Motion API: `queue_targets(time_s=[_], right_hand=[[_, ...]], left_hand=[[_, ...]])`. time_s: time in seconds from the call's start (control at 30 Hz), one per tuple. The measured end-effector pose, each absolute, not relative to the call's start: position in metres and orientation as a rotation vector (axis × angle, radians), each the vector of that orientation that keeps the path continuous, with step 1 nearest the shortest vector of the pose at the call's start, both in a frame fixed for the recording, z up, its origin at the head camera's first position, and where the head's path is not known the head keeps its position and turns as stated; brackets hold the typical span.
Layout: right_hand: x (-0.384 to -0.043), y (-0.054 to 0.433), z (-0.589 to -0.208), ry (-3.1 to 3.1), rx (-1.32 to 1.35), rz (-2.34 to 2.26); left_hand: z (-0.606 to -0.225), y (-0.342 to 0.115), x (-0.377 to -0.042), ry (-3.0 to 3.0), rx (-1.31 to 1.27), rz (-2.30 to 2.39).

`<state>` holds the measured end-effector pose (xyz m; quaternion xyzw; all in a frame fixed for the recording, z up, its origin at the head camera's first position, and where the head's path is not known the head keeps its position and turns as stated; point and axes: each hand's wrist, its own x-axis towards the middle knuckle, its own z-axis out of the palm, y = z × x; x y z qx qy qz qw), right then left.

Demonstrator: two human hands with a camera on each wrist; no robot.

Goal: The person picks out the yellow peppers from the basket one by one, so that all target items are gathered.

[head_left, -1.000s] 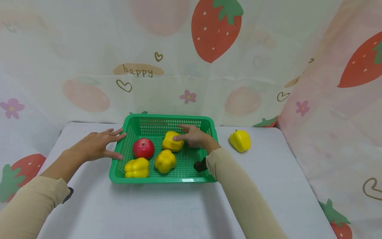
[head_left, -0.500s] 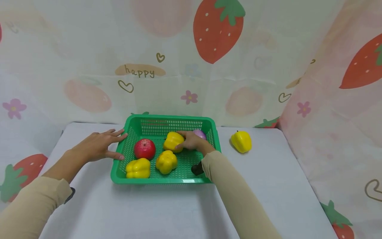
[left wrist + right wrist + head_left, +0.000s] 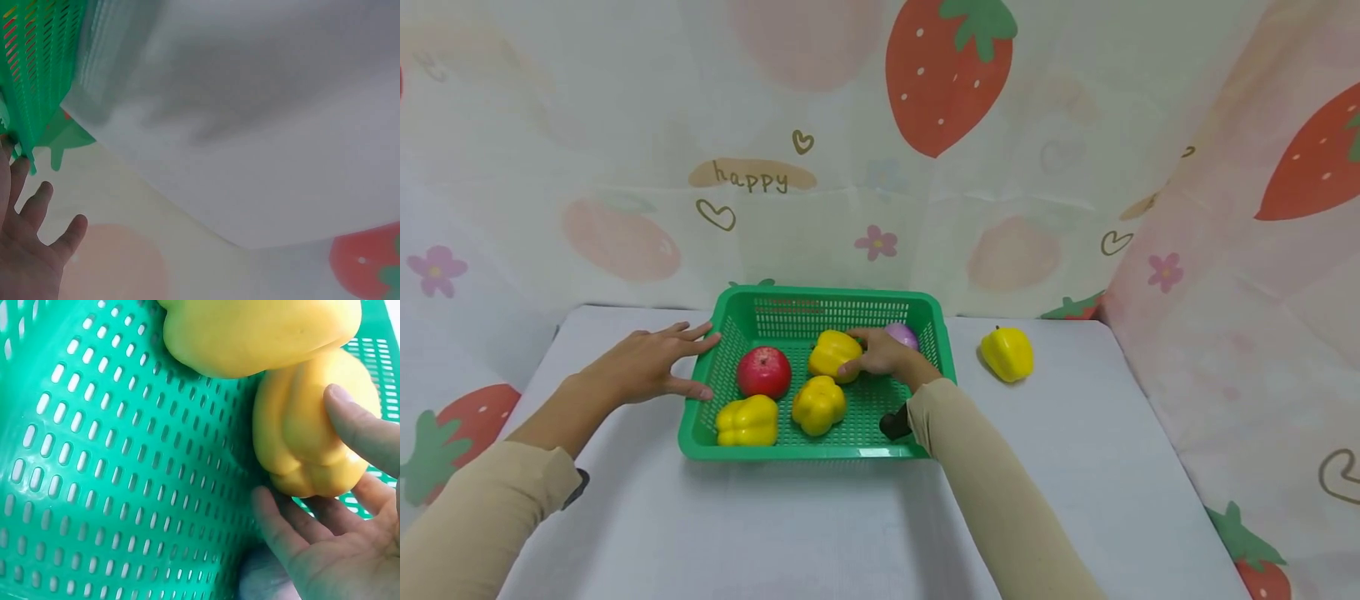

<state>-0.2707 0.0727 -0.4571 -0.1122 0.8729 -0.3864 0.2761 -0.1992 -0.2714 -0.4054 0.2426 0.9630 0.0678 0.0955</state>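
Observation:
My right hand (image 3: 891, 354) reaches into a green slotted basket (image 3: 812, 452) and grips a yellow bell pepper (image 3: 833, 357) near its back wall. In the right wrist view the thumb lies on one side of this pepper, with the other fingers at its end and far side. Against the basket's left rim rests my left hand (image 3: 651, 367), fingers spread and nearly straight. Two more yellow bell peppers, a front-left one (image 3: 748, 422) and a middle one (image 3: 817, 406), lie in the basket beside a red pomegranate-like fruit (image 3: 763, 372). A purple round thing (image 3: 902, 335) is partly hidden behind my right hand.
Outside the basket, to its right, another yellow bell pepper (image 3: 1007, 354) lies on the white-covered table (image 3: 1075, 467). A fabric backdrop (image 3: 880, 208) printed with strawberries stands right behind the table's back edge.
My right hand has closed in on the back yellow pepper and now grips it. The purple thing has come into sight behind that hand. The left hand stays at the rim.

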Motion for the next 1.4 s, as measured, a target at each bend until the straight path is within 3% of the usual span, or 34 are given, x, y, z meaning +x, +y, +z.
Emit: queue_targets(time_s=[0.33,0.93,1.17,1.4], right_hand=[[-0.274,0.080,-0.441,2.334,-0.339,-1.117],[-0.280,0.143,-0.359,2.365,-0.513,-1.230],[-0.278,0.188,-0.337,2.425,-0.447,-1.237],[-0.281,0.242,-0.346,2.502,-0.230,-1.304]], left_hand=[[-0.405,-0.272,-0.199,2.856,0.737,0.199],[-0.403,-0.271,-0.202,2.862,0.743,0.177],[-0.402,-0.272,-0.201,2.870,0.747,0.168],[-0.402,-0.269,-0.203,2.871,0.759,0.174]])
